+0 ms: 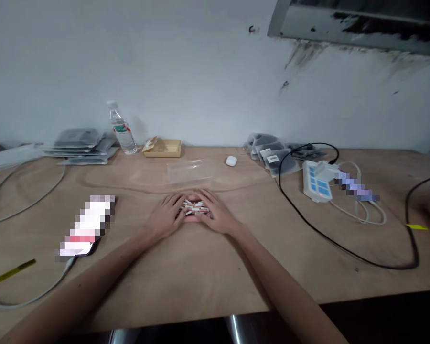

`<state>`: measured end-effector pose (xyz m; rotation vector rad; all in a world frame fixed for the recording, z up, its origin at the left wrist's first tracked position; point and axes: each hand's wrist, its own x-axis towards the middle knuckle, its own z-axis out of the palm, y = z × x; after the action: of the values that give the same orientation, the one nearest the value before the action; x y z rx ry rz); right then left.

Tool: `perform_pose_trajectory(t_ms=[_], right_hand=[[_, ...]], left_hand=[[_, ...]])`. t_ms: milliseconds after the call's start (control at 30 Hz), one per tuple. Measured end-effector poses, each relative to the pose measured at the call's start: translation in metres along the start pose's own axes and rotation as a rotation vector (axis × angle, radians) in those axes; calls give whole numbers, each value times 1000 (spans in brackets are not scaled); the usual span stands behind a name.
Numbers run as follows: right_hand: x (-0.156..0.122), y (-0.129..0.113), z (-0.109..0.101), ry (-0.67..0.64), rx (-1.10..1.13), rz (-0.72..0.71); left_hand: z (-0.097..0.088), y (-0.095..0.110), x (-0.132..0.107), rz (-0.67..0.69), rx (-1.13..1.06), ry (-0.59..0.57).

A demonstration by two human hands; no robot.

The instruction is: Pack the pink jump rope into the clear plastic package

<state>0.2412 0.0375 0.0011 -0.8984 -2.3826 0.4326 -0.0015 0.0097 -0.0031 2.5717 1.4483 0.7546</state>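
Observation:
Near the middle of the table, several small white-and-orange stick-like pieces (195, 207) lie bunched together over something pinkish (191, 219); its exact kind is too small to make out. My left hand (167, 212) curves around the left side of the bunch, thumb and fingers against it. From the right, my right hand (217, 211) wraps it the same way, so the pieces show only in the gap between both hands. Just beyond my fingers lies a flat clear plastic sleeve (189, 172).
At left lies a lit phone (88, 227) with a white cable. Behind stand grey packages (80, 145), a water bottle (123, 129) and a cardboard tray (163, 149). A white case (231, 161), grey pouches (272, 153), a power strip (316, 182) and black cable (329, 244) are rightward.

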Motion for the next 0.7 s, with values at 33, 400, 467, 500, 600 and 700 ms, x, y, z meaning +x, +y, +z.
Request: perform_pose_trajectory(t_ms=[33,400,467,500,600,700], right_hand=[[0,1,-2,0,2,11],[-7,14,-17,-20,-17,54],[-10,17,-24,-47,-26,58],[-11,17,-27,-61,-27,56],[-10,14,-30,-98,-41,63],[-7,9,-25,-102,-99,82]], left_hand=[[1,-1,0,14,-19,-12],[-3,-4,4,100,-27,-89],[-3,-4,5,90,-3,-93],[-3,-5,5,87,14,-92],[-3,-6,6,81,71,-77],[-2,-6,8,54,108,-74]])
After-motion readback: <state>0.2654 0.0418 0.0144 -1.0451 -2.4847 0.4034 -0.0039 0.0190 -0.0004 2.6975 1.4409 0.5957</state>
